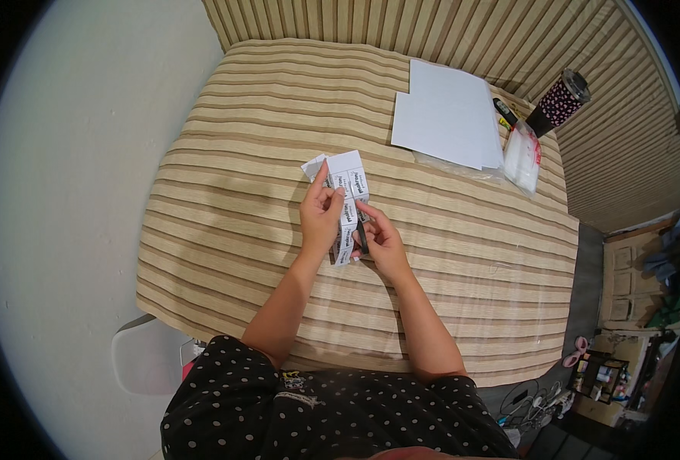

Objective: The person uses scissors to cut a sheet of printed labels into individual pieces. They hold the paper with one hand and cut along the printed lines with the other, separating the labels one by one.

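Observation:
My left hand (319, 221) grips a printed paper sheet (348, 181) that is divided into label-like boxes bearing writing. Its index finger extends along the paper's upper left side. On the right, my right hand (387, 247) holds scissors by a black handle (363, 237), close against the sheet's right edge. The scissor blades are mostly hidden by the paper and fingers. Both hands are above the middle of a table under a striped cloth (231, 172).
White paper sheets (446, 115) lie at the back right. Beside them are a clear plastic packet (523, 158), a black-handled tool (505, 112) and a patterned tumbler (559, 103). A white chair (147, 359) stands lower left; cables (538, 402) lie on the floor lower right.

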`<state>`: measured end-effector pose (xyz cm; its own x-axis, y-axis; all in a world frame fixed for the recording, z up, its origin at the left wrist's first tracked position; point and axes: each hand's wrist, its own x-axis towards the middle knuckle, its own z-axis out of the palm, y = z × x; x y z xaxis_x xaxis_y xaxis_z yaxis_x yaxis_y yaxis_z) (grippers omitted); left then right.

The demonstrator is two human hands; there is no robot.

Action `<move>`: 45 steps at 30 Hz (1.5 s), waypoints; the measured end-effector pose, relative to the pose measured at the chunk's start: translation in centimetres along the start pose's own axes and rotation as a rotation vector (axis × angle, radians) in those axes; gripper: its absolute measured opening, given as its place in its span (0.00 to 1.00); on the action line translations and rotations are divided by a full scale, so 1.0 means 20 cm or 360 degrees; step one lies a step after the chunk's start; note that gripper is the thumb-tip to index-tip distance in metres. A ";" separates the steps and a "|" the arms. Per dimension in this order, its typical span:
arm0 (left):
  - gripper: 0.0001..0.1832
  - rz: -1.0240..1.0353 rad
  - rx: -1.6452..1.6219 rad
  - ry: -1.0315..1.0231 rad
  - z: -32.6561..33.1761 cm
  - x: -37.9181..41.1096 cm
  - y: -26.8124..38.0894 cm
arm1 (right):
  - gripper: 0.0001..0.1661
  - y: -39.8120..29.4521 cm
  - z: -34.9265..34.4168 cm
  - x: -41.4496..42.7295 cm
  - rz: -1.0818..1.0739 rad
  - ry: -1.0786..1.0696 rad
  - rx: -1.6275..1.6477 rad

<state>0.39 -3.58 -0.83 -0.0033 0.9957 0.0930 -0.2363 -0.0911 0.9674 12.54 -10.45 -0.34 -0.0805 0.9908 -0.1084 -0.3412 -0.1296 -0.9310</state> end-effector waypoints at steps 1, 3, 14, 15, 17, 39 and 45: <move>0.29 0.0001 0.0001 -0.0011 0.00 0.00 0.01 | 0.33 0.00 0.00 0.00 -0.0006 -0.0008 -0.0009; 0.30 0.0004 0.0005 -0.0028 0.00 0.00 0.01 | 0.33 0.00 -0.01 0.00 -0.0011 -0.0017 -0.0018; 0.32 0.0015 0.0021 -0.0046 0.00 0.00 0.01 | 0.31 -0.01 0.00 0.00 0.0004 0.0001 -0.0008; 0.32 0.0016 0.0020 -0.0047 0.00 0.00 0.01 | 0.31 -0.01 0.01 0.00 0.0009 0.0007 -0.0014; 0.32 0.0019 0.0017 -0.0049 -0.01 0.00 0.01 | 0.30 -0.02 0.01 -0.01 0.0019 0.0018 -0.0026; 0.31 -0.0048 -0.0013 -0.0113 0.02 -0.02 0.04 | 0.29 0.02 0.00 0.00 -0.0066 0.0066 -0.0008; 0.31 -0.0050 -0.0032 -0.0117 0.02 -0.02 0.04 | 0.30 0.02 0.00 0.00 -0.0067 0.0054 0.0002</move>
<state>0.61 -4.15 -0.01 0.0758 0.9939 0.0804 -0.2548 -0.0587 0.9652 12.45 -10.43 -0.68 -0.0345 0.9961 -0.0812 -0.3450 -0.0881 -0.9345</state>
